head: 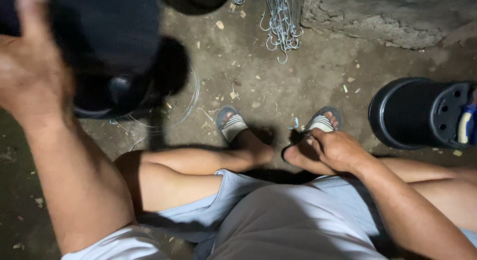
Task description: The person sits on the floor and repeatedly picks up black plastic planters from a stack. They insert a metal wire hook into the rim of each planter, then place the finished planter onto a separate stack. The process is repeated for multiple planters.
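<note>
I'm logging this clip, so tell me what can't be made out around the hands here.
- Left hand: blurred, its grip on the black pot unclear, head view.
- Right hand: fingertips at the foot, hiding whatever they touch.
- Second black pot: cut off by the right edge.
- Wire hooks: cut off by the top edge.

The pot (107, 36) by the left hand (30, 66) is black, blurred to a dark mass. A second pot (415, 113) on the right is glossy black too, with a blue and yellowish thing (467, 123) at its edge. The sandals (232, 125) are grey with white striped straps. The shorts (278, 220) are pale grey-blue. The wire hooks (282, 21) are silvery, and so are the wire loops (186, 108). The floor (278, 86) is dull brown-grey, speckled with pale chips.
</note>
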